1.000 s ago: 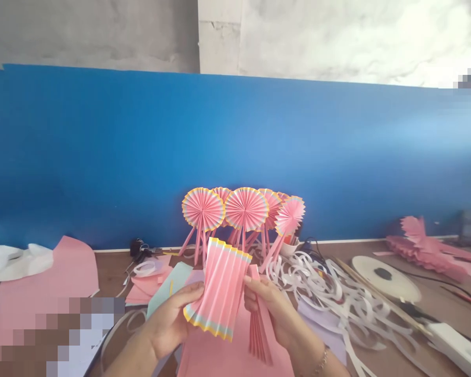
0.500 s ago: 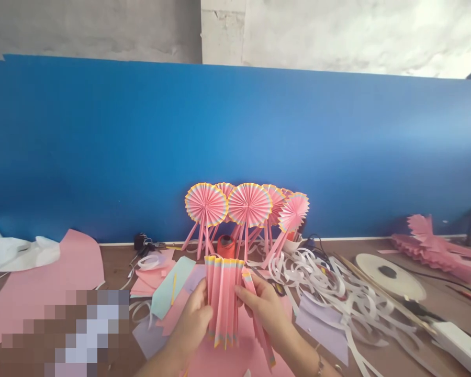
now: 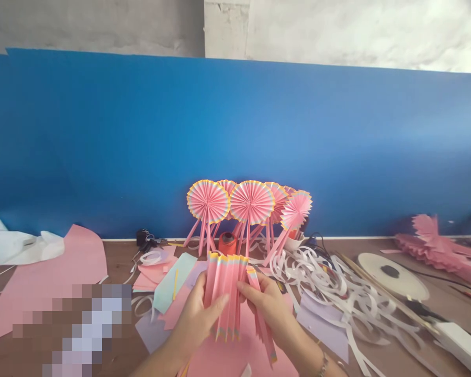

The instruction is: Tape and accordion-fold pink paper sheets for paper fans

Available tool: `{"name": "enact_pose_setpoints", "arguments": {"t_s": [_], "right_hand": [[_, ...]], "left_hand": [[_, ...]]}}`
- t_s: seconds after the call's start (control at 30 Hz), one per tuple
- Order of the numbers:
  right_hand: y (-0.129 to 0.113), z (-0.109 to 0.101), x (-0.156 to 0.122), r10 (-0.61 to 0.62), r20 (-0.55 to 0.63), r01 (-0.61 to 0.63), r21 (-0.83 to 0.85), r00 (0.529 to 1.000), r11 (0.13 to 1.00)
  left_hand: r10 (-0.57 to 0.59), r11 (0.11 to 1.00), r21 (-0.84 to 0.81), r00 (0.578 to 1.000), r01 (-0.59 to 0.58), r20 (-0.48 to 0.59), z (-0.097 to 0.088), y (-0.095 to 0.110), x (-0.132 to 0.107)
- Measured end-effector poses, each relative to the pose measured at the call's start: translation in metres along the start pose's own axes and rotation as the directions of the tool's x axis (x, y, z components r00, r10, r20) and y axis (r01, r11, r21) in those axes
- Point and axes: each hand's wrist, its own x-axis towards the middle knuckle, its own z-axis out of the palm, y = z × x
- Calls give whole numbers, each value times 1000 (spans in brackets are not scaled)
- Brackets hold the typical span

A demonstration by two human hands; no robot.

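A pleated pink paper with yellow and pale blue edges is held upright in front of me, partly fanned out. My left hand grips its left side, the thumb lying across the pleats. On the other side my right hand pinches a tightly folded pink pleated strip that slants down to the right, its thumb tip at the fanned paper's right edge. Whether the two pleated parts are joined cannot be made out. Beneath the hands lies a pink sheet.
Several pink pleated paper rosettes on sticks stand at the back by the blue partition. Curled white strips and a round pale disc lie right; pink paper lies left. A red spool-like object stands behind the hands.
My left thumb has moved right across the pleats, and the fanned paper's top has spread slightly wider. The whole view has shifted a little.
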Motion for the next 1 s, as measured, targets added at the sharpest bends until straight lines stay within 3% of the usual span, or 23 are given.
{"name": "enact_pose_setpoints", "arguments": {"t_s": [0.17, 0.3, 0.5, 0.6, 0.8, 1.0], "right_hand": [[1, 3, -4, 18, 91, -27, 102, 996, 994], [-3, 9, -9, 21, 143, -33, 84, 989, 996], [1, 13, -9, 56, 98, -66, 108, 994, 992], [3, 13, -9, 69, 112, -83, 127, 991, 988], [-4, 13, -11, 11, 197, -39, 139, 980, 990], [-1, 7, -4, 18, 165, -39, 130, 986, 991]], "left_hand": [[6, 998, 59, 999, -4, -37, 1, -6, 2], [10, 996, 88, 1000, -12, 24, 2, -13, 1], [-11, 996, 89, 990, -1, 141, 5, -13, -2], [-29, 996, 88, 990, 17, 137, 4, -12, -3], [-23, 999, -19, 974, 28, 226, 5, -7, -6], [-143, 990, 0, 983, 144, 119, 5, -3, -3]]}}
